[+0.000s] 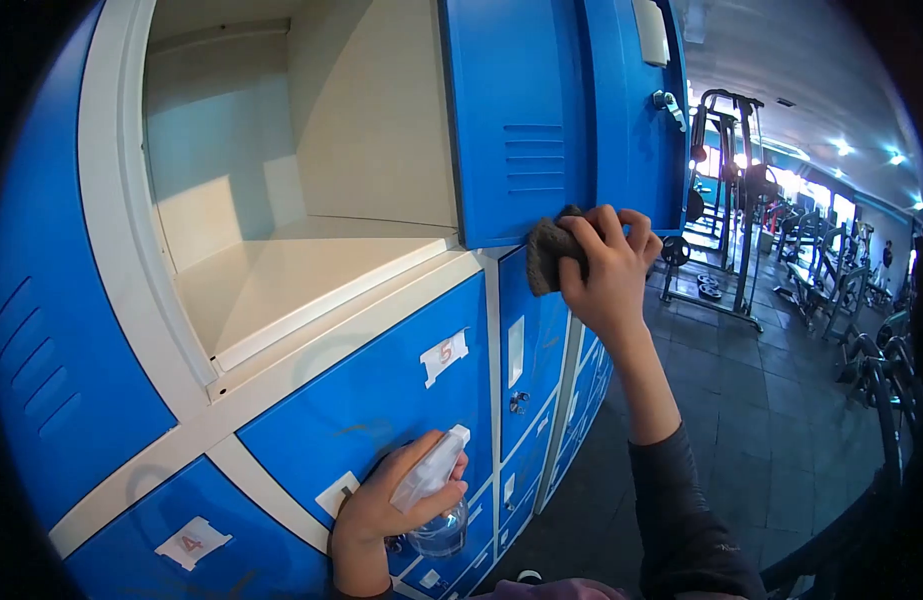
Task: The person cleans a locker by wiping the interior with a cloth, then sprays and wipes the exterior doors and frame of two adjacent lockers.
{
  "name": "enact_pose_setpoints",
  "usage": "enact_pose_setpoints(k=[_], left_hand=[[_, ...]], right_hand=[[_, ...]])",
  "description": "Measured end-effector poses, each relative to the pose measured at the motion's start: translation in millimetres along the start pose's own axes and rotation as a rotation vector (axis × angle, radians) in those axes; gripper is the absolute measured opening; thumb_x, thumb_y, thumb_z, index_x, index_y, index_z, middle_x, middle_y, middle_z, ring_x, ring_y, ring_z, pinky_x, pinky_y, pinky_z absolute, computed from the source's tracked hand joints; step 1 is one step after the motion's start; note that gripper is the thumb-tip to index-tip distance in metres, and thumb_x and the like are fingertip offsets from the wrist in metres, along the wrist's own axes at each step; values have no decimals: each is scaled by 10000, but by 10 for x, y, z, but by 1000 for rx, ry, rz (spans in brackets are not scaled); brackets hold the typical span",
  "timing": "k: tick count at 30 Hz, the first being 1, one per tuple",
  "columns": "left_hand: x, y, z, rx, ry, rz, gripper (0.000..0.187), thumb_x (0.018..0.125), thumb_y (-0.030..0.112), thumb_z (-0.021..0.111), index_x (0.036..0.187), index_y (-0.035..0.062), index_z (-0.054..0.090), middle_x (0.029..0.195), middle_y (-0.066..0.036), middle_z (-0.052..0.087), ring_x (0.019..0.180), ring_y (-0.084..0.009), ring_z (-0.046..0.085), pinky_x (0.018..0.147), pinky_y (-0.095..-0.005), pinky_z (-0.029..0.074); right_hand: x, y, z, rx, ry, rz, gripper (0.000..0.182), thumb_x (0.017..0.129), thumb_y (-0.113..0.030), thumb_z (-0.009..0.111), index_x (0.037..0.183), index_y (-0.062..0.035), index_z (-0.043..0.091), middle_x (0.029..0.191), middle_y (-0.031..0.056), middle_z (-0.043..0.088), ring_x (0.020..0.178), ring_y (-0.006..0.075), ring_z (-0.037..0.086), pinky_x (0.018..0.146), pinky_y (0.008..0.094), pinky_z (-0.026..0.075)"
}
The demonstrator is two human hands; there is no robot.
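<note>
My right hand [613, 268] is closed on a dark grey cloth [549, 262], which lies against the lower edge of the open blue locker door [521, 120]. Lower down, my left hand [386, 505] grips a spray bottle [439, 530] by its neck, in front of the closed locker door marked 6 [381, 380]. The bottle has a white spray head and a see-through body. Behind the open door's hinge side is the cream interior of the open locker [371, 130].
More blue lockers, one labelled 4 [193, 542], stand below and to the left. A latch [669, 108] sticks out from the open door. Gym machines [726, 190] and a weight rack [876, 375] stand on the dark tiled floor [721, 400] at the right.
</note>
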State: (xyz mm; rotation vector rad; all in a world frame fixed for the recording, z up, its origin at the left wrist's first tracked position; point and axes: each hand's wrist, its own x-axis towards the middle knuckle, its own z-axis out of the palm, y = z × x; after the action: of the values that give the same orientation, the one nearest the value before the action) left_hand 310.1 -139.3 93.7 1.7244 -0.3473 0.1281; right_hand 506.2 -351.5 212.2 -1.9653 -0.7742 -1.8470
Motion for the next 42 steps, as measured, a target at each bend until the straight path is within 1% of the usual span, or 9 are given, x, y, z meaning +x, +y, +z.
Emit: enact_pose_setpoints(k=[2,5,8,17,20,26,32,37,42], left_hand=[[-2,-22,1,-10,-11,20,388,830,96,727,1153,-22,548,992,-97,634,867,-143,604,737,-262,505],[23,116,-5,-5,-69,-63,394,834,104,723,1162,-19,543,982,-95,630,871,-144,599,744,-265,505],[19,0,22,-5,6,21,354,835,102,716,1127,-13,552,949,-88,619,813,-136,597,710,-257,501],[21,74,-6,-12,-60,-30,326,843,80,704,1115,-18,552,951,-84,609,738,-112,592,605,-231,498],[16,109,40,-52,-35,1,308,846,69,698,1104,-17,554,931,-77,602,714,-107,590,600,-230,496],[41,88,36,-58,-52,20,280,850,73,697,1076,-16,556,896,-67,589,678,-104,577,577,-233,481],[50,135,47,-47,-50,-16,276,850,68,697,1070,-13,553,885,-62,574,668,-109,569,576,-232,470],[40,114,58,-58,-18,2,273,844,40,691,1069,-21,550,884,-63,564,677,-105,562,578,-238,466],[22,98,61,-80,-11,9,267,840,27,690,1061,-25,549,886,-64,564,684,-107,562,578,-247,467]], right_hand=[[-42,-7,25,-33,16,51,331,629,-165,627,956,-122,659,1023,31,559,1075,295,444,898,469,278],[-3,-281,83,-1,28,166,334,622,-151,633,952,-112,663,1042,38,556,1076,302,442,896,470,279],[72,-590,188,211,-7,95,331,628,-150,638,955,-105,663,1047,40,552,1075,301,441,893,474,280],[92,-325,38,35,-101,-51,348,649,-148,670,996,-154,657,1075,20,548,1118,295,420,910,474,254],[-27,27,-80,-81,-76,-3,382,655,-164,685,1034,-164,640,1111,13,552,1155,297,399,915,476,247],[-100,-307,38,-173,-18,100,416,670,-159,681,1079,-167,608,1156,15,557,1208,304,374,916,481,244],[102,-711,126,147,31,3,274,650,-124,635,924,-114,629,1009,14,609,1121,306,473,851,496,304],[83,-511,93,148,-10,-48,286,664,-149,643,948,-115,643,986,13,598,1083,291,476,863,493,309],[29,17,-68,-28,26,-15,302,652,-157,645,953,-131,641,1003,18,580,1061,285,475,877,468,308]])
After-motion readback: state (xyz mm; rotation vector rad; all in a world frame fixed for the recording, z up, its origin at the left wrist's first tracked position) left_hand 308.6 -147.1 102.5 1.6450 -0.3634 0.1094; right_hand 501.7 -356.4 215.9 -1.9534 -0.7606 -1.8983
